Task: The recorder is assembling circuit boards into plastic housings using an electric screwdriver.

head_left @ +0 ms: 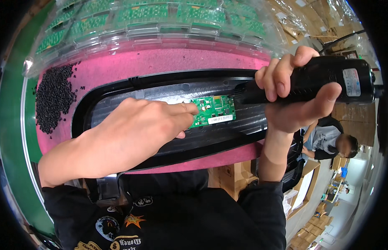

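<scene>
A green circuit board with a white label strip lies inside a long black plastic housing. My left hand reaches across the housing, its fingers bent and closed on the board's left end. In my right hand is a thick black electric screwdriver, held sideways with the fingers around its body. Its narrow dark front end points left, close to the board's right edge. Whether the tip touches the board cannot be made out.
A pile of small black screws sits at the left on the pink mat. Clear plastic trays of green display boards line the far side. Cartons stand below the bench. Another person is at the right.
</scene>
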`<state>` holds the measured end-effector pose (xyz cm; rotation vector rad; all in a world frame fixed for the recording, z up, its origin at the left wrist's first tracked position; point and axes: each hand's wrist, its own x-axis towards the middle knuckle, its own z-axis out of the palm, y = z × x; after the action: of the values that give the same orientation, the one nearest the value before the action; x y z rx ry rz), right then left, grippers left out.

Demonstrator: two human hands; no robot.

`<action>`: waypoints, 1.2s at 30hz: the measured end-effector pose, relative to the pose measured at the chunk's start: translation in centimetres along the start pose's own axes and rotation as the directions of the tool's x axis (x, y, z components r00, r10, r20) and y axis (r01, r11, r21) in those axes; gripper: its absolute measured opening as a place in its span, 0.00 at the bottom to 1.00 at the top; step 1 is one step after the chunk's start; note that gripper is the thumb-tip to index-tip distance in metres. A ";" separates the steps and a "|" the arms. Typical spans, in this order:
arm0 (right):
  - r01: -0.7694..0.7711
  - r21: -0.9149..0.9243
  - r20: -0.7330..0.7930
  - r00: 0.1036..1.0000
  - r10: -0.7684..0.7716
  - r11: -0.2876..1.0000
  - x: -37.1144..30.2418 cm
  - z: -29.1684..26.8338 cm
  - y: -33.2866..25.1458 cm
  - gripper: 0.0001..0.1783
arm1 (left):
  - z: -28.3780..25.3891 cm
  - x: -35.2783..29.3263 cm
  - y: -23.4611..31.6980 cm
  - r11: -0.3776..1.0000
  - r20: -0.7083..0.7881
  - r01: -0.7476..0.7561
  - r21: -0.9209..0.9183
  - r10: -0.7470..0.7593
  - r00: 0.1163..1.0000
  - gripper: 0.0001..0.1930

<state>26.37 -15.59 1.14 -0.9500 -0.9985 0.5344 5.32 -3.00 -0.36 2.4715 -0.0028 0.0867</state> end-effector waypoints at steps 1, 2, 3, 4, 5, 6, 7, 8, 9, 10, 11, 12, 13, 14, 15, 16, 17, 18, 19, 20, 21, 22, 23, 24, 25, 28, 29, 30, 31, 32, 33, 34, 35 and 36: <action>0.005 0.049 0.028 1.000 -0.006 0.999 0.1 -0.1 0.1 0.37 | 0.1 0.0 0.0 1.000 -0.036 -0.022 0.008 0.022 0.999 0.09; 0.001 0.049 0.026 1.000 -0.003 0.999 0.2 -0.3 0.3 0.37 | 0.2 -0.1 0.0 0.999 -0.071 -0.045 0.017 0.046 0.996 0.10; -0.004 0.040 0.067 0.998 0.002 0.999 0.4 -0.4 0.4 0.36 | 0.4 -0.1 -0.2 0.999 -0.070 -0.045 0.016 0.046 0.996 0.10; -0.008 0.031 0.107 0.994 0.005 0.999 0.4 -0.5 0.4 0.35 | 0.5 -0.2 -0.4 0.998 -0.079 -0.052 0.023 0.053 0.995 0.10; 0.001 0.017 0.091 0.996 -0.003 1.000 0.3 -0.2 0.5 0.35 | 0.6 -0.3 -0.4 0.998 -0.087 -0.059 0.030 0.061 0.994 0.09; 0.003 0.018 0.090 0.996 -0.004 1.000 0.2 0.1 0.5 0.35 | 0.4 -0.2 -0.4 0.998 -0.087 -0.060 0.032 0.062 0.994 0.09; -0.007 -0.082 0.015 1.000 0.008 0.997 0.1 0.4 0.5 0.37 | 0.2 -0.1 -0.2 0.999 -0.053 -0.043 0.019 0.044 0.998 0.10; -0.022 -0.179 -0.062 0.998 0.012 0.984 0.0 0.6 0.5 0.40 | 0.0 0.0 -0.1 1.000 -0.019 -0.026 0.008 0.026 0.999 0.10; -0.022 -0.148 -0.036 0.999 0.017 0.989 0.1 0.5 0.3 0.41 | -0.1 -0.1 -0.1 1.000 -0.021 -0.027 0.014 0.027 0.999 0.10; -0.016 -0.146 -0.034 0.999 0.011 0.989 -0.1 0.6 0.0 0.41 | -0.2 -0.1 -0.1 1.000 -0.007 -0.020 0.015 0.020 1.000 0.10; -0.003 -0.102 -0.042 0.999 -0.001 0.995 -0.4 0.9 -0.4 0.41 | -0.1 -0.2 -0.1 1.000 0.007 -0.011 0.016 0.011 1.000 0.10; 0.006 -0.057 -0.048 0.999 -0.009 0.998 -0.5 1.0 -0.6 0.41 | 0.1 -0.1 -0.3 1.000 0.003 -0.008 0.021 0.008 1.000 0.10; 0.107 0.132 0.059 0.992 -0.116 0.985 -0.5 0.7 -0.6 0.41 | 0.4 0.1 -0.7 0.998 -0.047 -0.067 -0.002 0.066 0.997 0.09; 0.099 0.205 0.115 0.986 -0.125 0.974 -0.6 0.7 -1.7 0.40 | 0.4 0.2 -1.0 0.992 -0.098 -0.125 -0.021 0.122 0.988 0.08; 0.088 0.279 0.114 0.986 -0.124 0.956 -0.8 1.7 -2.6 0.36 | 0.3 0.1 -1.0 0.994 -0.102 -0.106 -0.013 0.104 0.989 0.08; 0.080 0.285 0.078 0.991 -0.106 0.955 -1.3 2.5 -4.3 0.32 | 0.1 0.3 -0.8 0.985 -0.144 -0.144 -0.094 0.129 0.981 0.08; 0.112 0.308 0.074 0.987 -0.142 0.945 -1.7 3.2 -5.2 0.30 | -0.1 0.5 -0.7 0.968 -0.187 -0.183 -0.172 0.151 0.971 0.08; 0.142 0.343 0.077 0.981 -0.178 0.929 -1.8 3.7 -5.5 0.28 | -0.1 0.4 -0.7 0.970 -0.189 -0.179 -0.167 0.147 0.971 0.08; 0.159 0.338 0.087 0.976 -0.199 0.927 -1.9 4.2 -5.7 0.26 | -0.1 0.4 -0.8 0.967 -0.226 -0.197 -0.162 0.158 0.961 0.09; 0.177 0.333 0.096 0.971 -0.220 0.926 -2.0 4.5 -5.9 0.25 | -0.1 0.3 -0.9 0.964 -0.262 -0.216 -0.157 0.170 0.950 0.10; 0.197 0.302 0.103 0.966 -0.237 0.933 -2.0 4.6 -6.0 0.25 | -0.1 0.3 -0.9 0.965 -0.264 -0.213 -0.155 0.168 0.950 0.10; 0.196 0.304 0.105 0.966 -0.238 0.932 -2.1 4.6 -5.9 0.25 | -0.1 0.3 -0.9 0.967 -0.262 -0.208 -0.149 0.164 0.951 0.10; 0.225 0.310 0.097 0.959 -0.266 0.924 -2.3 4.7 -5.7 0.25 | -0.1 0.3 -0.8 0.969 -0.260 -0.203 -0.143 0.161 0.952 0.10; 0.253 0.314 0.087 0.952 -0.293 0.915 -2.4 4.9 -5.5 0.25 | -0.1 0.3 -0.8 0.969 -0.261 -0.202 -0.142 0.160 0.952 0.10; 0.251 0.331 0.074 0.954 -0.290 0.910 -2.4 5.2 -5.5 0.25 | 0.0 0.4 -0.8 0.961 -0.301 -0.238 -0.138 0.189 0.935 0.10; 0.240 0.326 0.085 0.956 -0.281 0.914 -2.4 5.6 -5.5 0.25 | -0.1 0.4 -0.8 0.953 -0.321 -0.274 -0.126 0.222 0.921 0.10; 0.240 0.325 0.086 0.956 -0.281 0.915 -2.5 5.7 -5.5 0.25 | -0.1 0.5 -0.8 0.955 -0.303 -0.272 -0.120 0.226 0.926 0.10; 0.256 0.322 0.069 0.954 -0.292 0.911 -2.5 5.9 -5.4 0.25 | -0.2 0.5 -0.9 0.955 -0.304 -0.271 -0.119 0.224 0.926 0.10; 0.272 0.318 0.052 0.951 -0.303 0.908 -2.5 6.0 -5.4 0.25 | -0.3 0.5 -0.9 0.954 -0.318 -0.281 -0.107 0.235 0.919 0.09; 0.270 0.320 0.054 0.952 -0.302 0.908 -2.5 6.0 -5.4 0.25 | -0.3 0.5 -0.9 0.952 -0.331 -0.291 -0.095 0.246 0.911 0.09; 0.275 0.315 0.063 0.949 -0.309 0.908 -2.5 5.8 -5.4 0.25 | -0.3 0.5 -0.9 0.952 -0.332 -0.291 -0.096 0.245 0.911 0.09; 0.279 0.311 0.073 0.946 -0.316 0.909 -2.5 5.8 -5.4 0.25 | -0.3 0.5 -0.9 0.950 -0.325 -0.293 -0.105 0.246 0.913 0.09; 0.278 0.311 0.074 0.946 -0.315 0.909 -2.5 5.8 -5.5 0.25 | -0.3 0.5 -0.9 0.949 -0.318 -0.295 -0.114 0.247 0.916 0.09; 0.257 0.283 0.113 0.948 -0.298 0.924 -2.4 5.9 -5.6 0.26 | -0.2 0.4 -0.9 0.949 -0.318 -0.293 -0.113 0.245 0.916 0.09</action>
<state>19.81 -17.80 6.10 -0.5214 -1.1469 0.4917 5.75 -2.13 -0.75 2.2603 -0.2137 0.5611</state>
